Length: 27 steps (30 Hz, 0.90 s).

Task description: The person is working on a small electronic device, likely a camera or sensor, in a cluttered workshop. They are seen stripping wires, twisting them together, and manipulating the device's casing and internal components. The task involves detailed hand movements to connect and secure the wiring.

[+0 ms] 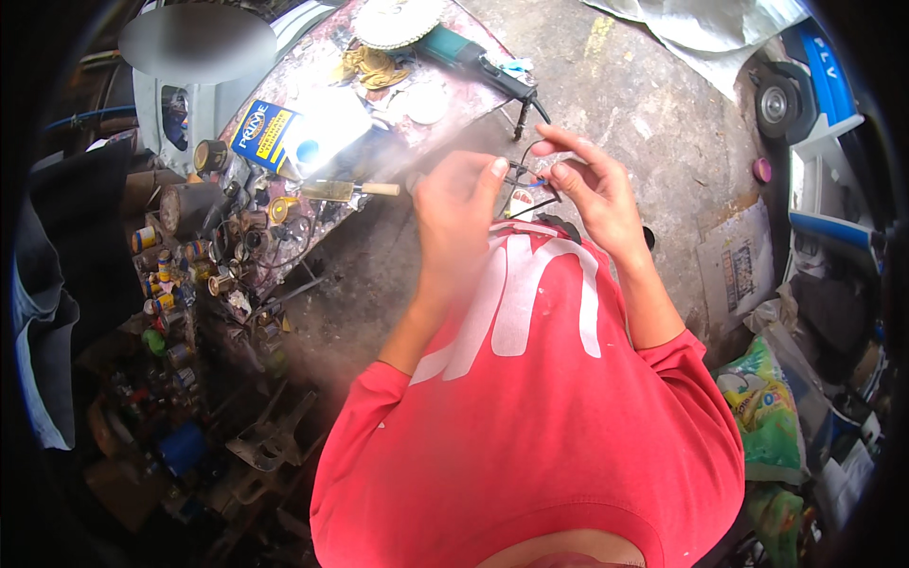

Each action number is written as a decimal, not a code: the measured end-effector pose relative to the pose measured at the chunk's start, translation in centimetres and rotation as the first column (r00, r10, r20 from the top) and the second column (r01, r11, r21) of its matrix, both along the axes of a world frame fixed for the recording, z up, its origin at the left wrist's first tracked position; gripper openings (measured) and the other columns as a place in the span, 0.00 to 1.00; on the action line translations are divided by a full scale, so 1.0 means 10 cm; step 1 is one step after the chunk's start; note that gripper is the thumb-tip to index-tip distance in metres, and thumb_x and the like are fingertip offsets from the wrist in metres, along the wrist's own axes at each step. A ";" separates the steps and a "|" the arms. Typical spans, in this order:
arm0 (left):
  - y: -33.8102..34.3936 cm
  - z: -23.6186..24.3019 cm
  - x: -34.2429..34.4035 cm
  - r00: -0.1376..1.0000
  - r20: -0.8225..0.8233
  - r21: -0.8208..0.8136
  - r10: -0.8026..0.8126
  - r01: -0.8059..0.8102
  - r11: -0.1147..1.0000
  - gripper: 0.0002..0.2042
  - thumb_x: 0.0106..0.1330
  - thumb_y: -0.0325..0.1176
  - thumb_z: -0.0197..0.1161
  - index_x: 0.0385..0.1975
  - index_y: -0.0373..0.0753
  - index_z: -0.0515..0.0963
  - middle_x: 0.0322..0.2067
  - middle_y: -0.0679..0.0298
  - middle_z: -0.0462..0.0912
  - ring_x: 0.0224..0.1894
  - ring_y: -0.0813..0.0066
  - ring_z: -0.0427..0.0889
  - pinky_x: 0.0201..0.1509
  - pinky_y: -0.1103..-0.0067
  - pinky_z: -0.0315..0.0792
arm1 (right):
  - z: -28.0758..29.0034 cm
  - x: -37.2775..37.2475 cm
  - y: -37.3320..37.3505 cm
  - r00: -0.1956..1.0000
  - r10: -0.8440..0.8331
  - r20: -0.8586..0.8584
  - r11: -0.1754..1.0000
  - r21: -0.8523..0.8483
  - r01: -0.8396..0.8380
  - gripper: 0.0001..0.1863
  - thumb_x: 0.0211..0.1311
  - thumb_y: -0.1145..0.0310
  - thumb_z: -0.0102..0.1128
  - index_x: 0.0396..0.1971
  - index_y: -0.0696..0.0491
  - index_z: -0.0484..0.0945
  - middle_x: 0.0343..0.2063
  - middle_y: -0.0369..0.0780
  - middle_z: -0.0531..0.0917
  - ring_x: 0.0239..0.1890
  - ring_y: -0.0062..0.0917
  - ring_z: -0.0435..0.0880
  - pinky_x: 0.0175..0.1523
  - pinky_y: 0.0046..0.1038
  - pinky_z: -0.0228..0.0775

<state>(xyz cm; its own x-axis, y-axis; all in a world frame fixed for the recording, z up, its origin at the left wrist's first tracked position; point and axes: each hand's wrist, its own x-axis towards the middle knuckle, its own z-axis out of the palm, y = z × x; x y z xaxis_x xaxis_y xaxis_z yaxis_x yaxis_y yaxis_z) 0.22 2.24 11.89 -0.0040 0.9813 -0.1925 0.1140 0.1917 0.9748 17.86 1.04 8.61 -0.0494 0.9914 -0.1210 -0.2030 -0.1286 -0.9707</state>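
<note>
In front of my red shirt, both hands meet around a thin black electrical cord [536, 206] with a short blue wire [538, 182] showing. My left hand [459, 204] pinches the cord between thumb and fingers. Bent fingers of my right hand [598, 194] close on the blue wire's end, thumb against forefinger. A power polisher [450, 45] with a teal body and a white round pad [396, 21] lies on the table beyond. Its black lead [547, 112] runs off the handle toward my right hand. Whether it is the same cord I cannot tell.
On the stained table [473, 118] are a blue and yellow rectangular tin [263, 133], a wooden-handled brush or scraper [377, 189] and a tan cloth [374, 68]. Several cans and tape rolls crowd the left. At right are a blue wheeled machine [822, 71] and a green bag [769, 417].
</note>
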 end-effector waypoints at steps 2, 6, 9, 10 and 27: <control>0.02 0.03 0.00 1.000 -0.014 -0.027 -0.018 0.017 0.999 0.10 0.67 0.30 0.63 0.29 0.28 0.81 0.26 0.63 0.83 0.31 0.82 0.78 0.36 0.80 0.71 | 0.04 0.03 0.00 0.985 -0.072 0.154 0.987 0.154 0.048 0.12 0.64 0.75 0.62 0.47 0.58 0.81 0.45 0.38 0.82 0.40 0.21 0.84 0.47 0.25 0.76; 0.06 -0.03 0.02 0.997 -0.005 -0.026 -0.077 0.077 0.997 0.10 0.66 0.30 0.64 0.29 0.28 0.81 0.25 0.63 0.83 0.30 0.82 0.77 0.35 0.80 0.70 | 0.09 0.08 0.10 0.850 -0.158 0.502 0.864 0.487 -0.127 0.10 0.54 0.76 0.68 0.38 0.57 0.84 0.36 0.40 0.86 0.37 0.28 0.86 0.43 0.26 0.77; 0.05 -0.12 0.06 0.996 -0.050 0.059 -0.080 0.083 0.995 0.08 0.66 0.29 0.65 0.29 0.30 0.81 0.21 0.69 0.79 0.23 0.89 0.70 0.26 0.85 0.62 | 0.13 0.02 0.09 0.771 -0.207 0.603 0.894 0.436 -0.101 0.08 0.49 0.73 0.72 0.29 0.55 0.82 0.31 0.39 0.84 0.31 0.31 0.85 0.37 0.29 0.77; 0.05 -0.14 0.07 0.994 -0.077 0.100 -0.071 0.079 0.992 0.07 0.67 0.29 0.65 0.29 0.31 0.82 0.19 0.73 0.77 0.20 0.92 0.67 0.23 0.88 0.58 | 0.13 0.01 0.09 0.736 -0.217 0.641 0.897 0.428 -0.108 0.08 0.49 0.73 0.72 0.28 0.54 0.81 0.31 0.38 0.84 0.31 0.32 0.84 0.36 0.30 0.77; 0.16 -0.05 -0.15 0.894 -0.367 0.174 -0.258 0.339 0.925 0.07 0.61 0.28 0.66 0.32 0.29 0.82 0.24 0.63 0.78 0.26 0.79 0.72 0.31 0.80 0.65 | 0.10 0.11 0.28 0.832 0.286 0.476 0.922 0.101 -0.374 0.02 0.67 0.77 0.54 0.33 0.58 0.73 0.24 0.37 0.77 0.20 0.20 0.79 0.26 0.24 0.70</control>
